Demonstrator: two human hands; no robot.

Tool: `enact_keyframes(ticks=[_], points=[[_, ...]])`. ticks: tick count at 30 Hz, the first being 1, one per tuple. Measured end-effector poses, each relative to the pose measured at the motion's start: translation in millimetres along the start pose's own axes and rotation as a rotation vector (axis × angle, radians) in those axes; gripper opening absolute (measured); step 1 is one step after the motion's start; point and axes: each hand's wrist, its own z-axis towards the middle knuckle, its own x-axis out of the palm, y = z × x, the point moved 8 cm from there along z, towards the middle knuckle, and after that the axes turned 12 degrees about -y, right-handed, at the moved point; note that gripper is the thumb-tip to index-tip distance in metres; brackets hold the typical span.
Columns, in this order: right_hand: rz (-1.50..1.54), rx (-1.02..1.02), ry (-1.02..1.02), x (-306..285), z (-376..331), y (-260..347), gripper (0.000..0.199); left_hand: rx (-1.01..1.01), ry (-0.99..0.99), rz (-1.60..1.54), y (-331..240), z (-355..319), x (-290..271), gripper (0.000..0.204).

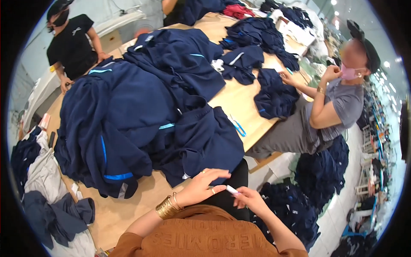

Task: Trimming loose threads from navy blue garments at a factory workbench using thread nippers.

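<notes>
My left hand (202,187), with gold bangles at its wrist, is held out flat over the near edge of the table, fingers stretched. Between the fingertips of my right hand (249,199) is a small white stick-like piece (231,189); its exact kind is too small to tell. The piece's far end lies at the tip of my left thumb, and whether they touch I cannot tell. Just beyond my left hand, a dark navy garment (209,143) lies bunched at the table's edge, part of a large heap of navy garments (124,103) with blue trim.
Blue-handled scissors (238,127) lie on the wooden table (222,100). A person in grey (338,103) at the right touches a navy garment (276,94); another in black (72,45) stands far left. Navy piles (291,210) cover the floor at right. Grey cloth (43,171) hangs at left.
</notes>
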Motion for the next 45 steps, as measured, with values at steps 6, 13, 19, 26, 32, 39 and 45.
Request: enact_keyframes(ticks=[6,13,19,26,32,39,45], points=[[-0.301,0.536,0.402,-28.1,-102.4,-170.2,0.035,-0.104,0.678,-0.356,18.9,-29.2,104.0,0.030],[-0.085,0.741,0.283,-18.7,-135.6,-149.4,0.043,0.318,1.201,-0.225,19.5,-81.7,213.4,0.030],[-0.999,0.254,-0.022,-11.1,-112.8,-180.9,0.047,0.400,1.165,0.080,3.8,-71.0,222.1,0.027],[0.174,0.571,-0.054,-16.3,-141.6,-166.9,0.037,0.296,0.885,0.126,31.4,-69.0,230.5,0.029],[0.419,0.555,-0.203,-10.7,-134.4,-170.3,0.027,0.249,0.968,0.140,34.5,-60.0,234.6,0.024],[0.319,0.538,-0.465,-18.3,-113.3,-182.0,0.020,0.421,0.827,-0.231,-24.3,-56.6,211.5,0.015],[0.280,0.637,-0.045,-2.9,-136.8,-146.1,0.026,0.130,0.993,-0.172,21.8,-61.7,229.1,0.023]])
